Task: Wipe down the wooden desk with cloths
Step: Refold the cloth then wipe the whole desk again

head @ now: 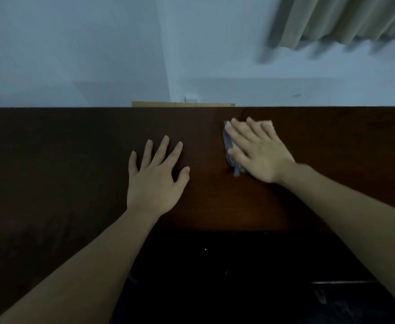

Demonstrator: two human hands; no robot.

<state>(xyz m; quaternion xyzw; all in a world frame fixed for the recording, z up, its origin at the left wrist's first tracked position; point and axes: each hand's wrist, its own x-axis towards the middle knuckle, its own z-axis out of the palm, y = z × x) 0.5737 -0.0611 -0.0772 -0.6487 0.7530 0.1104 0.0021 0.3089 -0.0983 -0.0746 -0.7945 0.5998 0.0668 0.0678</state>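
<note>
While the left hand (154, 181) lies flat on the dark wooden surface (51, 160) at the centre of the frame, the right hand (259, 153) rests on a cloth (229, 148) a little right of centre and nearer the far edge. The left fingers (162, 148) are straight and spread apart, palm down, and they hold nothing. The right fingers (238, 134) are also stretched out, close together, and they press the cloth down on the wood without curling round it. The cloth is bluish grey; only a narrow strip of it shows along the left side of the right hand, and a pale corner shows beyond the fingertips. The rest is hidden under the palm. The right hand is slightly blurred. Both hands are apart from each other, with bare wood between them. Both forearms are bare and enter from the lower corners of the frame.

Behind the far edge of the surface stands a pale wall (75, 54). A thin light-brown strip (182, 104) shows just above this edge, at the middle. At the upper right of the frame hangs a beige curtain (346, 19), blurred.
</note>
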